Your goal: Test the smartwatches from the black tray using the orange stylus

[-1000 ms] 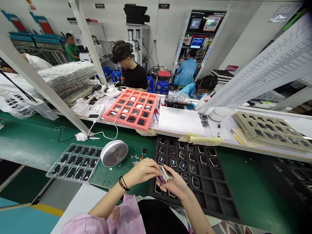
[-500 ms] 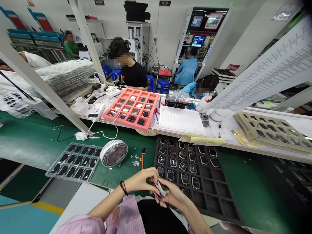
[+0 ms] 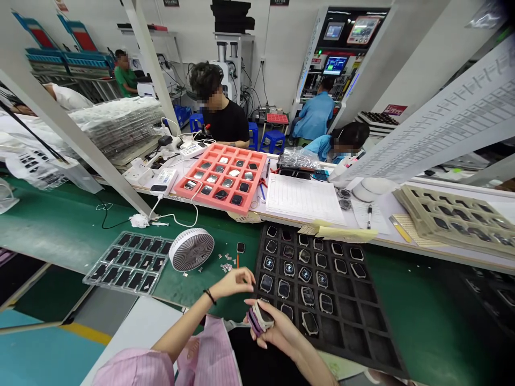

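Note:
My right hand (image 3: 277,328), palm up, is closed around a small layered stack of watch-sized pieces (image 3: 259,318). Cream layers with a dark face are on one side, purple layers on the other; the palm hides part of it. Just up and to the left, my left hand (image 3: 236,282) hovers with bent fingers, apart from the stack, and nothing shows in it. Right of both hands lies a black foam tray (image 3: 372,327) with smartwatches in many pockets; several have lit screens. One smartwatch (image 3: 240,247) lies beyond my left hand, by an orange stick (image 3: 237,260).
A white round fan (image 3: 191,250) stands on the green bench beside small scattered pieces (image 3: 228,266) and a clear tray (image 3: 155,281) of dark parts. The shelf ahead carries a pink watch tray (image 3: 251,201) and paper sheets (image 3: 301,201). A slanted white post (image 3: 108,161) rises left. Co-workers sit beyond.
My left hand has let go of the stack and moved up and left. My right hand keeps the stack, now more exposed. The view has shifted slightly.

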{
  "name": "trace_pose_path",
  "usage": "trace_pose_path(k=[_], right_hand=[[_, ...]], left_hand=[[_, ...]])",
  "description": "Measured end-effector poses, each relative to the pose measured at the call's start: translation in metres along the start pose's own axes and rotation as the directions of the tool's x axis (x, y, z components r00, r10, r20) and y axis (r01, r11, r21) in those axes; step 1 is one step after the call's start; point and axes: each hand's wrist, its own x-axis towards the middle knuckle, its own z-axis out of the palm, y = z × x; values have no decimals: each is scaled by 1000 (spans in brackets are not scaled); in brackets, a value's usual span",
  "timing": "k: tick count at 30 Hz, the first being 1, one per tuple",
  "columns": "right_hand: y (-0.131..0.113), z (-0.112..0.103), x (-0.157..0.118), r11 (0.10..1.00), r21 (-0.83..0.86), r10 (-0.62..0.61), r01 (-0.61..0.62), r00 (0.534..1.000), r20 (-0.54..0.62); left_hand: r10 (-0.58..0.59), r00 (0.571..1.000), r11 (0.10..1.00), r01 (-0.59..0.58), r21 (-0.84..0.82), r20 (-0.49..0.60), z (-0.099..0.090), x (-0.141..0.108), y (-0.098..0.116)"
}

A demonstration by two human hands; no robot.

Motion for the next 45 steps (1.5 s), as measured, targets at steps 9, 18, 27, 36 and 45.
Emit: trace_pose_path(k=[9,18,27,36,45], right_hand=[[-14,-6,-10,982,-63,-188,180,972,-143],[-31,-2,-3,978,-11,-209,209,969,-136],[-43,-12,0,968,7,-250,253,961,-121],[-42,-9,0,972,14,-229,233,961,-157],[-56,-1,-8,981,146,-130,131,991,-19]], left_hand=[[-325,892,869,413,272,-316,6,48,-84],[-362,893,833,439,336,-269,12,62,-100],[-304,937,875,347,338,-174,6,61,-92],[-257,957,921,284,265,-133,-6,60,-64],[188,969,981,-177,81,-158,-24,20,58]])
